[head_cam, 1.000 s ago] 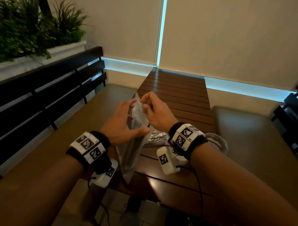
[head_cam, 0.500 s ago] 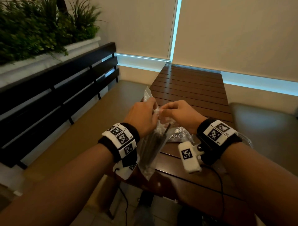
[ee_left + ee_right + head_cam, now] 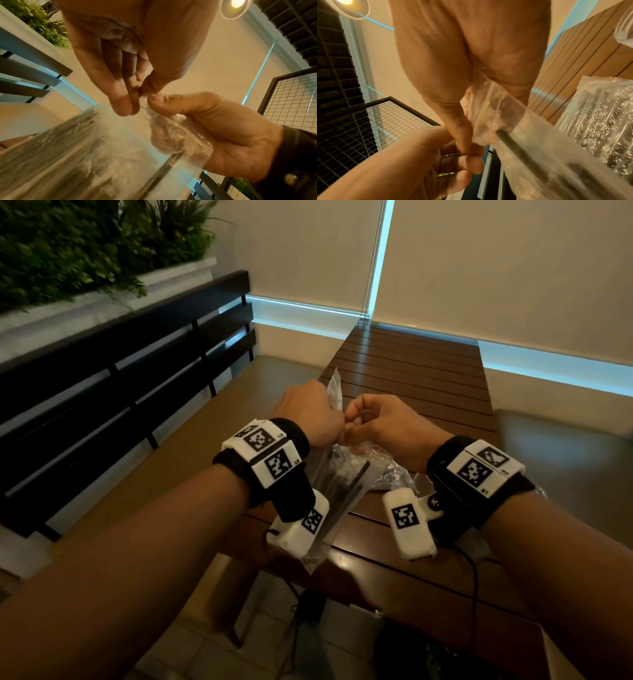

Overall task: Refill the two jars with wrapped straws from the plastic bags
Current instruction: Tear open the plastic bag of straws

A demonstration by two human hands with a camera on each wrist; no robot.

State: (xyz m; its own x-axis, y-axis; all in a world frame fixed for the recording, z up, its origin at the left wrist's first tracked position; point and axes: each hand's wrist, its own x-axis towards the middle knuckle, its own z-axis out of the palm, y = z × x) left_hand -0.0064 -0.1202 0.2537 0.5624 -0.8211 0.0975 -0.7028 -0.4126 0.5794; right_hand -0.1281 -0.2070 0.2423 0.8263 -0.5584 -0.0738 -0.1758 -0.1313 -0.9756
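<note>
Clear plastic bag pinched by both hands' fingers; only right wrist shows second bag.

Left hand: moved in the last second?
Yes. The left hand shifted right toward the table edge and pinches the plastic bag beside the right hand.

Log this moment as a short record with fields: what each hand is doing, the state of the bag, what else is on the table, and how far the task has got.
left hand: pinches top of clear plastic bag of dark wrapped straws
right hand: pinches the same bag top, close beside the left grip
bag state: held upright over near edge of brown slatted wooden table; whether open, cannot tell
also on table: second crinkled clear bag
jar: clear rim, contents unseen
progress: no straws out yet
</note>
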